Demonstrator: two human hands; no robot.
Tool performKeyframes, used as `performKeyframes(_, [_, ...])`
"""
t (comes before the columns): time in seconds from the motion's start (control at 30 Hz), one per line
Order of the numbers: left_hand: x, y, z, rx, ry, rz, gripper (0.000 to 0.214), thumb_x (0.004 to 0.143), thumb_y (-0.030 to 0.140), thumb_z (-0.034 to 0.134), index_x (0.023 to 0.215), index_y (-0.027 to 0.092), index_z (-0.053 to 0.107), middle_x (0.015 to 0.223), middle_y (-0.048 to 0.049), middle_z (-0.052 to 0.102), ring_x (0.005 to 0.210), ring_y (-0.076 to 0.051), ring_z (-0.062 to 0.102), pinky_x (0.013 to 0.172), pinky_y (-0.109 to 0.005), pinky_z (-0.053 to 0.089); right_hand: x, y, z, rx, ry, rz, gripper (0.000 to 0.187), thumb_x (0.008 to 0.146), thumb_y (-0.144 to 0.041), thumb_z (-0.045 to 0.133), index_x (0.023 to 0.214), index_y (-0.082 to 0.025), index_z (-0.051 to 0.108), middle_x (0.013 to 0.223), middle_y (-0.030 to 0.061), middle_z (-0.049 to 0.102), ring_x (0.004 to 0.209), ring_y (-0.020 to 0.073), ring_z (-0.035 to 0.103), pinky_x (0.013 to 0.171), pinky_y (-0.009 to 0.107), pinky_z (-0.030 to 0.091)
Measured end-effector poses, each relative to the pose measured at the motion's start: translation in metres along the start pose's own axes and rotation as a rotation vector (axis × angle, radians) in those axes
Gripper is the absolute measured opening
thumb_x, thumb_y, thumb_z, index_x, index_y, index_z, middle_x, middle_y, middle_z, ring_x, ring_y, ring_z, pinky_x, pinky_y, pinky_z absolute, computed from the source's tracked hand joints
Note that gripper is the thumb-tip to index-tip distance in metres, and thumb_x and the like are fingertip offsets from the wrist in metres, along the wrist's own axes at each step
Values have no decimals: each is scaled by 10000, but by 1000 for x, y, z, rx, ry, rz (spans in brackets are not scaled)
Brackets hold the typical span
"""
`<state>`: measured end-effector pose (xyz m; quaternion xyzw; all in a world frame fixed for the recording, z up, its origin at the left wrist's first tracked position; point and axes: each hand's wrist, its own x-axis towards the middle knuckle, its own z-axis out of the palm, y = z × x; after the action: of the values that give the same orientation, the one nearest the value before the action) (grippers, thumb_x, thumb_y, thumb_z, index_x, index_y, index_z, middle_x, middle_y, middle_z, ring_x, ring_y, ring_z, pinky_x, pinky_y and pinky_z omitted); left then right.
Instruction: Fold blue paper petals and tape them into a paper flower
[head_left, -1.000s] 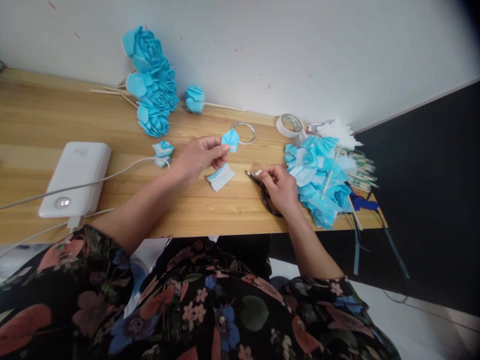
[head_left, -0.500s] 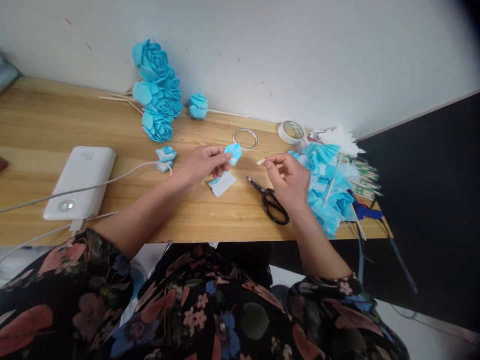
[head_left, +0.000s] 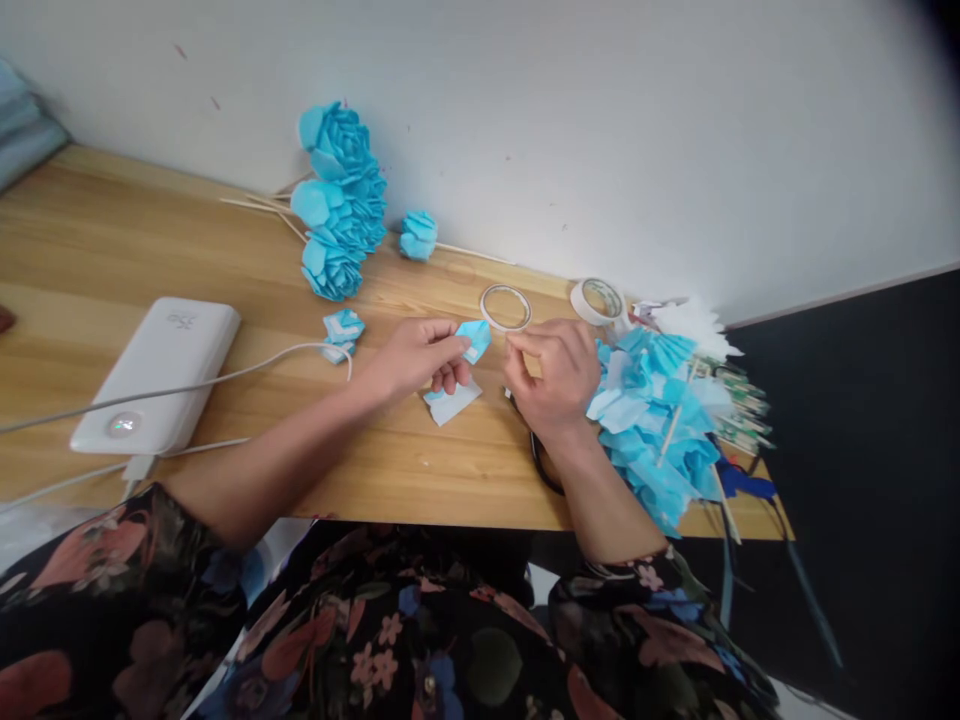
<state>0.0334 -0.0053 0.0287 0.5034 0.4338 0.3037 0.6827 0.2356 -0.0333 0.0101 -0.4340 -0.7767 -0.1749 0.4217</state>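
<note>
A small blue paper petal point(head_left: 473, 341) with a white patch near its lower edge is pinched between the thumb and fingers of my left hand point(head_left: 429, 355). My right hand point(head_left: 553, 370) is closed in a pinch just to the right of the petal, apart from it; whatever its fingertips hold is too small to make out. Under my left fingers lies a pale blue-and-white paper piece point(head_left: 453, 402) on the table. Black-handled scissors point(head_left: 541, 464) lie mostly hidden beneath my right hand and wrist. Behind the hands rests a thin tape ring point(head_left: 505, 308).
Blue paper roses point(head_left: 341, 215) on sticks lie at the back left, beside a smaller blue bud point(head_left: 418, 235). Folded blue pieces point(head_left: 343, 335) sit near a white power bank point(head_left: 159, 375) with cables. To the right are a tape roll point(head_left: 597, 300) and heaped blue crepe paper point(head_left: 652, 420).
My right hand has moved left, closer to the petal, and now covers much of the scissors. The white strip seen in its fingers before no longer shows clearly. The camera view has shifted.
</note>
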Motion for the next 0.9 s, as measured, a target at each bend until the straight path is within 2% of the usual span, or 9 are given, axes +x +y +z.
performKeyframes(0.17, [-2, 3, 3, 5, -11, -44, 354, 999, 91, 541, 658, 162, 603, 586, -16, 698, 449, -75, 591, 452, -186, 413, -1, 0, -2, -54, -24, -13, 157, 1010, -184, 613, 939, -303, 689, 827, 13, 773, 806, 212, 717, 782, 422, 540])
performKeyframes(0.37, [-2, 2, 4, -3, -35, -55, 355, 997, 108, 542, 652, 162, 610, 572, -21, 693, 444, -84, 590, 443, -191, 418, -1, -1, 0, -16, -87, 57, 141, 1015, -208, 609, 931, -297, 677, 826, 28, 760, 814, 220, 706, 804, 436, 522])
performKeyframes(0.67, [-3, 2, 4, 2, -37, -46, 371, 1000, 100, 533, 644, 163, 619, 564, -24, 690, 437, -89, 583, 437, -204, 412, -1, -2, 2, -120, -61, -20, 188, 1030, -194, 585, 914, -300, 689, 803, 22, 758, 796, 208, 709, 754, 409, 545])
performKeyframes(0.8, [-4, 4, 4, 4, -27, -58, 376, 1007, 85, 530, 649, 160, 620, 545, -16, 676, 423, -86, 572, 429, -202, 403, 1, -4, 0, -89, -2, -100, 199, 1021, -142, 593, 927, -292, 684, 817, 11, 776, 790, 192, 715, 739, 392, 540])
performKeyframes(0.9, [-5, 4, 4, -2, -32, -47, 368, 1010, 94, 541, 657, 161, 616, 549, -18, 679, 425, -85, 573, 434, -201, 401, 1, -5, 0, -77, -22, -101, 198, 1019, -142, 598, 937, -294, 694, 825, 10, 783, 785, 193, 712, 747, 399, 539])
